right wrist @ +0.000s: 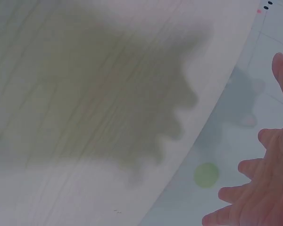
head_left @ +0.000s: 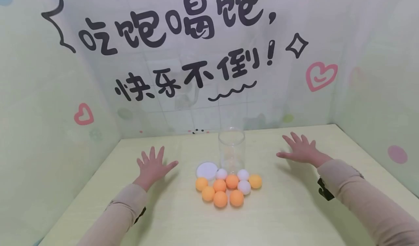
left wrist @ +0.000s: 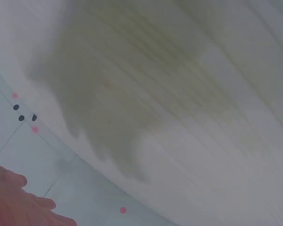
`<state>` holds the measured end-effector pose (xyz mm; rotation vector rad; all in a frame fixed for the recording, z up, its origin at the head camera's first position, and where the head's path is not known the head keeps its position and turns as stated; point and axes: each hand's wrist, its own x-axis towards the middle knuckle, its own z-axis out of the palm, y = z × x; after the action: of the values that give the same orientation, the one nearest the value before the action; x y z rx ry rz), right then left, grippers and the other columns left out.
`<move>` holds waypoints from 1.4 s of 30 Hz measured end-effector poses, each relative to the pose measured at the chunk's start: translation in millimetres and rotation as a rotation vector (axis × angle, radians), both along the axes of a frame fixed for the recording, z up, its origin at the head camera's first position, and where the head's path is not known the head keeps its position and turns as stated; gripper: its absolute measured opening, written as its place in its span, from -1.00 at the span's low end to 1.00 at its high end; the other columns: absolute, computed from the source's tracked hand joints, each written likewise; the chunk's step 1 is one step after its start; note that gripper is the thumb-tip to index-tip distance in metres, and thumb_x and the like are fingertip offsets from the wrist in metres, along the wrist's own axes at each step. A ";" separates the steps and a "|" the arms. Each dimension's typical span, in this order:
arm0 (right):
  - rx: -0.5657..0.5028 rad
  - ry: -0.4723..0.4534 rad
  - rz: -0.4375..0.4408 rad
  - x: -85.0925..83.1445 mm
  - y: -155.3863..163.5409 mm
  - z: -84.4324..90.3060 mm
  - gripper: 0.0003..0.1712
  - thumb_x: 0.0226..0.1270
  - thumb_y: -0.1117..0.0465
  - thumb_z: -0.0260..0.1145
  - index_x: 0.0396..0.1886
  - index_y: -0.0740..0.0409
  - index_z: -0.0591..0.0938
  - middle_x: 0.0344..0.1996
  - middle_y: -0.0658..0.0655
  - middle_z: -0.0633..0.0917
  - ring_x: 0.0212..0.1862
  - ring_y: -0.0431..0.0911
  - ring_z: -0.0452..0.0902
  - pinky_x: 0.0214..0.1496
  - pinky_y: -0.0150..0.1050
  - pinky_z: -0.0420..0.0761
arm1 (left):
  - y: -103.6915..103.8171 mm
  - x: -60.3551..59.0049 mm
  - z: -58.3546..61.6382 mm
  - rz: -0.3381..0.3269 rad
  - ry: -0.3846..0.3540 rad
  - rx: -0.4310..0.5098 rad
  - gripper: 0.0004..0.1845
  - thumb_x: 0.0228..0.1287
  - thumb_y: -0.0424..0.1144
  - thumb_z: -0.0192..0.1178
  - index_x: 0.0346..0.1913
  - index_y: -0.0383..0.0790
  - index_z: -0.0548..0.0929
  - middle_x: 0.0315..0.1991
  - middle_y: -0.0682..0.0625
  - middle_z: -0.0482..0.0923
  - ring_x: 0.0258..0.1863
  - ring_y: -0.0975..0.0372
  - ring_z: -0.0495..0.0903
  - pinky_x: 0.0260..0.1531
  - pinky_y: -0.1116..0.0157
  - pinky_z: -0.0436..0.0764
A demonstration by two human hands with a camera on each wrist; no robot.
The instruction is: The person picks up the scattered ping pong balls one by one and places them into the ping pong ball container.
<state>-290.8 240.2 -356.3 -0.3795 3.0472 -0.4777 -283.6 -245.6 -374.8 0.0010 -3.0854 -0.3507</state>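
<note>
My left hand hovers over the left side of the table, fingers spread and holding nothing. On the right, my right hand is likewise spread and holds nothing. Between them, nearer the middle, lies a group of orange balls and white balls, looking like table tennis balls. A clear, open-topped cylinder stands upright just behind them. Left of its base lies a flat white disc. In the wrist views the left fingers and right fingers show apart, with hand shadows on the tabletop.
The pale wooden table ends at a back wall printed with large black characters and pink hearts. Side panels rise along the left and right. A black strap piece hangs under the right sleeve.
</note>
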 end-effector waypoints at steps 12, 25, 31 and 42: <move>-0.183 0.117 0.118 8.4 -29.5 -2.6 -0.08 0.17 -0.14 0.23 0.33 0.36 0.17 0.33 0.47 0.04 0.30 0.40 -0.05 0.21 0.36 0.02 | 49.0 1.2 39.8 -0.109 0.013 0.391 -0.07 0.25 0.29 -0.13 0.43 -0.28 -0.16 0.42 -0.30 -0.17 0.37 -0.19 -0.17 0.25 -0.19 -0.10; -0.392 0.076 0.271 43.9 -76.2 -10.7 -0.52 0.14 0.14 0.34 0.00 0.32 0.50 -0.09 0.31 0.50 -0.11 0.16 0.47 -0.12 0.04 0.52 | 131.2 3.3 62.0 -0.243 0.130 0.809 -0.34 0.27 -0.08 0.11 0.37 -0.19 0.15 0.26 -0.24 0.29 0.15 -0.15 0.36 0.06 -0.02 0.41; -0.359 0.057 0.362 52.4 -86.7 -18.0 -0.67 0.10 0.21 0.34 -0.16 0.28 0.56 -0.17 0.18 0.51 -0.19 0.04 0.48 -0.18 -0.15 0.53 | 154.2 2.6 62.2 -0.264 0.066 0.822 -0.25 0.21 0.02 0.16 0.39 -0.13 0.12 0.30 -0.16 0.23 0.19 -0.07 0.32 0.07 0.01 0.41; -0.300 0.021 0.374 53.6 -95.0 -27.9 -0.80 0.04 0.28 0.35 -0.29 0.21 0.61 -0.25 0.08 0.54 -0.26 -0.12 0.42 -0.23 -0.29 0.49 | 167.6 3.1 58.5 -0.278 0.038 0.795 -0.16 0.20 0.08 0.14 0.42 -0.17 0.01 0.35 -0.20 0.12 0.26 -0.09 0.22 0.17 -0.03 0.29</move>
<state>-237.2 145.2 -384.1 -0.9455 2.8197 -0.9033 -280.4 -78.0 -316.3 -0.4003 -2.6771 -1.5166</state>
